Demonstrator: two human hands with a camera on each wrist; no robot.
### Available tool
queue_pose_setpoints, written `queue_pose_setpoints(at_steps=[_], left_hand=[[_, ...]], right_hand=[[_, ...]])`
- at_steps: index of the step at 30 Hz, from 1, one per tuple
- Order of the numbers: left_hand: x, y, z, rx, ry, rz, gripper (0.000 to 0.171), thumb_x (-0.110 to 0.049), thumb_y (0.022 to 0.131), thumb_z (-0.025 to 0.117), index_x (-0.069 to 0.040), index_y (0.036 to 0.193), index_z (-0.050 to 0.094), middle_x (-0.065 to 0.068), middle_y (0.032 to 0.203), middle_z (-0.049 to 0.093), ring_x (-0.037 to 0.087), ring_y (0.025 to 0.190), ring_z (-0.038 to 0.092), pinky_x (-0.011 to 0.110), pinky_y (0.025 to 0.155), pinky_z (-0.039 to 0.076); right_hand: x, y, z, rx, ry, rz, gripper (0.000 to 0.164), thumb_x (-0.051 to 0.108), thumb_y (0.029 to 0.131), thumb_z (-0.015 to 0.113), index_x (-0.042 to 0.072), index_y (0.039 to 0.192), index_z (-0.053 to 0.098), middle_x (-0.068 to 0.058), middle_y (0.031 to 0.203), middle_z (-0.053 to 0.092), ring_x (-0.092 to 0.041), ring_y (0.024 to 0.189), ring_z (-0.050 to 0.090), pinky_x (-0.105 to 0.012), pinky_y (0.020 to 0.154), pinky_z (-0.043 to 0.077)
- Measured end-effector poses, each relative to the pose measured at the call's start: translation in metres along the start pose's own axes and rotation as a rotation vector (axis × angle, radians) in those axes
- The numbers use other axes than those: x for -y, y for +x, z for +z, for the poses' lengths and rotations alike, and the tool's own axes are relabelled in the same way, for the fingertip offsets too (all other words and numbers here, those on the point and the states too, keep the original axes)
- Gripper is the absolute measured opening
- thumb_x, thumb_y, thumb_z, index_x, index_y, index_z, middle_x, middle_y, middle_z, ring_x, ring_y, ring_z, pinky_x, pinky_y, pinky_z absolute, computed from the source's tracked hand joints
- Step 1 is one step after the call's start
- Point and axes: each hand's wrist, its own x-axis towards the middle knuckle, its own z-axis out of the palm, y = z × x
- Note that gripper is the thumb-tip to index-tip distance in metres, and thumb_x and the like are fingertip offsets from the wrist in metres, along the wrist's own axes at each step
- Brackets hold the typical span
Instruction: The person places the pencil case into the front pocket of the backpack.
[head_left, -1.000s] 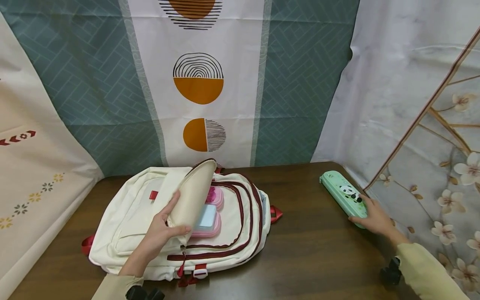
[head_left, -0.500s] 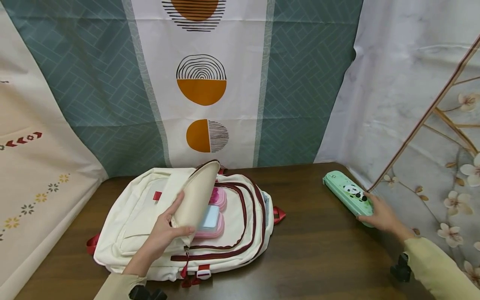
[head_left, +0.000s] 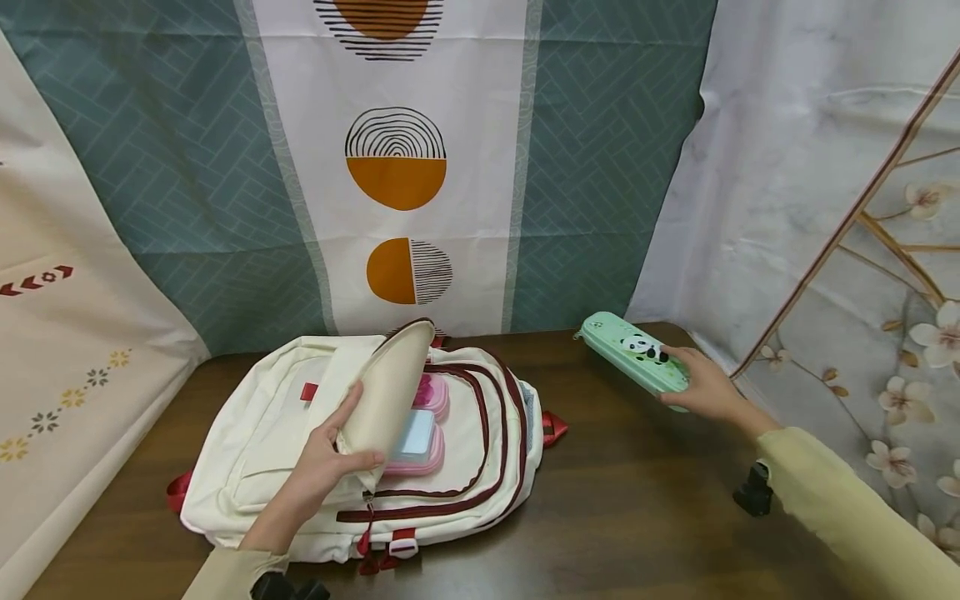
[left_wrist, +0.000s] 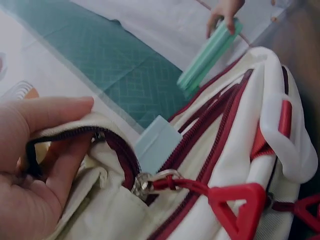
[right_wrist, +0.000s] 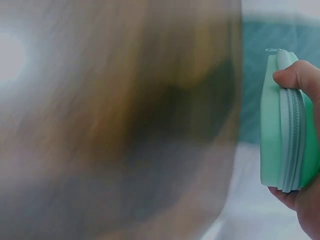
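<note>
A white backpack [head_left: 292, 467] with dark red zips lies on the table, its front pocket unzipped. My left hand [head_left: 324, 462] grips the pocket's flap [head_left: 390, 387] and holds it folded back; in the left wrist view, thumb and fingers [left_wrist: 50, 110] pinch its zipped edge. Inside the pocket sit a pink container [head_left: 430, 393] and a light blue box [head_left: 414, 435] on another pink container [head_left: 427, 463]. To the right, my right hand [head_left: 705, 385] grips the near end of a mint-green pencil case [head_left: 626, 350] with a panda print. The case is raised above the table.
The brown wooden table [head_left: 600, 500] extends right of the backpack. A patterned cloth [head_left: 442, 250] hangs along the back edge, and a floral cloth [head_left: 885, 350] hangs at the right. Red zip pulls [left_wrist: 237, 205] dangle at the backpack's near side.
My right hand has lifted the pencil case off the table and moved it left, towards the backpack. The left hand still holds the flap back.
</note>
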Motion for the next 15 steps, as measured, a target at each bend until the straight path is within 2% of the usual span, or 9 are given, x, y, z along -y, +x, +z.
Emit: queue_pose_setpoints(at_steps=[3, 7, 15], left_hand=[[-0.002, -0.001, 0.0, -0.01, 0.013, -0.012, 0.098, -0.012, 0.072, 0.075, -0.032, 0.145, 0.014, -0.002, 0.151, 0.001, 0.023, 0.135, 0.004, 0.006, 0.084, 0.029], [-0.005, -0.002, 0.001, -0.031, 0.018, 0.006, 0.098, -0.01, 0.071, 0.075, -0.029, 0.146, 0.015, -0.004, 0.151, 0.004, 0.022, 0.135, 0.005, 0.007, 0.085, 0.03], [-0.016, -0.002, 0.0, -0.073, 0.141, 0.144, 0.097, -0.005, 0.068, 0.076, -0.026, 0.145, 0.02, -0.002, 0.15, 0.014, 0.021, 0.133, 0.016, 0.013, 0.084, 0.035]], right_hand=[[0.025, 0.017, 0.005, 0.0, 0.018, -0.05, 0.082, 0.024, 0.067, 0.077, -0.001, 0.134, 0.039, -0.025, 0.129, 0.04, -0.038, 0.111, 0.042, -0.052, 0.084, 0.036], [0.066, 0.036, 0.014, 0.052, 0.05, -0.132, 0.082, 0.026, 0.066, 0.077, 0.005, 0.136, 0.04, -0.019, 0.131, 0.041, -0.031, 0.109, 0.044, -0.047, 0.082, 0.037], [0.139, 0.055, 0.036, 0.182, 0.105, -0.269, 0.078, 0.029, 0.066, 0.076, 0.012, 0.135, 0.044, -0.011, 0.132, 0.043, -0.023, 0.104, 0.045, -0.038, 0.079, 0.038]])
